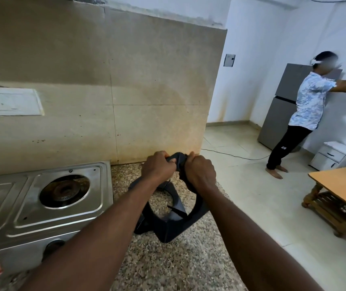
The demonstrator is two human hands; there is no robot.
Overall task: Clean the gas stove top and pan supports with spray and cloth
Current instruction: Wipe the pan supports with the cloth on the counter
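Note:
A black pan support stands tilted on its edge on the speckled granite counter, just right of the steel gas stove. My left hand grips its upper rim from the left. My right hand grips the same rim from the right, with a dark fold showing between the fists; I cannot tell if that is a cloth. The stove's right burner lies bare with no support over it. No spray bottle is in view.
A tiled wall rises behind the counter, whose right edge drops to the floor. Across the room another person leans by a grey fridge. A wooden table and a white drawer unit stand at the right.

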